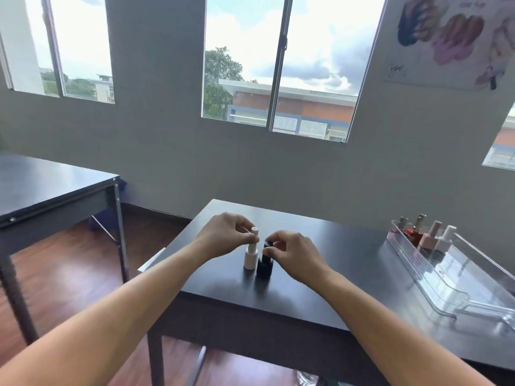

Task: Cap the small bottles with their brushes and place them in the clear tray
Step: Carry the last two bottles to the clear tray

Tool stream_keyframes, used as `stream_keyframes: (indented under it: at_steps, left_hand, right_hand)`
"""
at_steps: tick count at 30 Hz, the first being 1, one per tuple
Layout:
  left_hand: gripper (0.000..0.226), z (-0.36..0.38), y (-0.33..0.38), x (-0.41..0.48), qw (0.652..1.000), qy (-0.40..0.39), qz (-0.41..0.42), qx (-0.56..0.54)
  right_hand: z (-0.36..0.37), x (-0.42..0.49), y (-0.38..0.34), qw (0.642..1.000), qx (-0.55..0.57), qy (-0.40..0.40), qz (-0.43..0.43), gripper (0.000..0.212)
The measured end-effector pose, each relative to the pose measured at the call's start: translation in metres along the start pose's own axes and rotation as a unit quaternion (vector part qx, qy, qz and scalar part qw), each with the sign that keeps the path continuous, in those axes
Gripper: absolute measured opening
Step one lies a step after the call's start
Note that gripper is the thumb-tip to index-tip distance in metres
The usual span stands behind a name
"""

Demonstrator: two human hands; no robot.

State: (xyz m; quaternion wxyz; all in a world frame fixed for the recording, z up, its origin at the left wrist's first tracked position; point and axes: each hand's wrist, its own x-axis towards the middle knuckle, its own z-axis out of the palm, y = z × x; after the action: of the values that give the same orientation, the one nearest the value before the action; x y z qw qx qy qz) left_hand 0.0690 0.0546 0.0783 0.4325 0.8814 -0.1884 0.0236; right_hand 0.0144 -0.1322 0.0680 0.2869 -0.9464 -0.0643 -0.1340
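Two small bottles stand side by side on the dark table [320,246]. The pale pink bottle [250,259] is on the left, and my left hand [225,234] pinches its tall white brush cap [254,237] with fingertips. The black bottle [264,267] is on the right, and my right hand [292,253] grips its black cap [268,244] from the right. Both caps sit on top of their bottles. A long clear tray [451,277] lies at the right of the table, with several capped bottles [429,236] upright at its far end.
A second dark table [50,190] stands to the left across a gap of wooden floor [69,263]. A grey wall with windows is behind the table. The tray's near end with its handle [485,310] reaches toward the table's right front.
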Motion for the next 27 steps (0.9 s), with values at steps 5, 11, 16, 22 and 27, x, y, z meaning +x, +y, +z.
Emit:
stream_keyframes:
  at_steps: [5, 11, 16, 22, 27]
  left_hand:
    - [0.027, 0.002, -0.001, 0.004, 1.0, 0.009, -0.01, -0.007]
    - [0.031, 0.008, 0.016, 0.008, 1.0, 0.001, 0.016, -0.021]
    - [0.019, 0.027, 0.052, 0.019, 0.997, -0.005, 0.072, -0.014]
    - [0.013, 0.069, 0.113, 0.042, 0.992, -0.017, 0.126, -0.019]
    - [0.012, 0.117, 0.17, 0.067, 0.983, -0.049, 0.171, -0.036]
  right_hand:
    - [0.0, -0.001, 0.005, 1.0, 0.015, 0.007, 0.0, 0.014]
    - [-0.02, -0.01, 0.018, 0.999, 0.05, 0.019, 0.0, 0.005]
    - [-0.064, -0.023, 0.037, 0.995, 0.095, 0.028, 0.023, 0.005]
    - [-0.135, -0.042, 0.083, 0.99, 0.097, 0.079, 0.066, 0.005]
    - [-0.2, -0.051, 0.132, 0.982, 0.068, 0.144, 0.106, 0.006]
